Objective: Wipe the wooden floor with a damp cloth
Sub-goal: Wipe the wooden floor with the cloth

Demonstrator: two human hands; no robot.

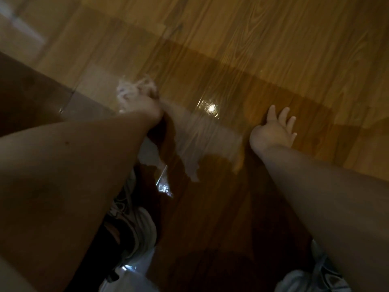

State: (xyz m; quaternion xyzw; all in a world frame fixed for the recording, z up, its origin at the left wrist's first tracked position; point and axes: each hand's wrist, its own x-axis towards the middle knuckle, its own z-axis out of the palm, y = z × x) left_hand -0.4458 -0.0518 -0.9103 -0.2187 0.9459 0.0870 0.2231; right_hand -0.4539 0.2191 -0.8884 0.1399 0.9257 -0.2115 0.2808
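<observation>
At the bottom of the view, pale sneakers stand on the wooden floor, here in shadow. Farther out, the right hand rests flat on the boards, its grip open and fingers spread. The left hand, blurred, has its grip closed on a bunched white cloth down on the floor, near a glossy wet patch.

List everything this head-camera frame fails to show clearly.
- Head view, cloth, smeared by motion blur: shape and folds unreadable.
- Head view, left hand, fingers lost in blur beyond the wrist: grip unclear.
- Head view, grey shoe, partly covered by the left forearm and deep shadow.
- Head view, second shoe, cut off by the bottom edge.
- Head view, pale shape top left, blurred and cut by the edge.
</observation>
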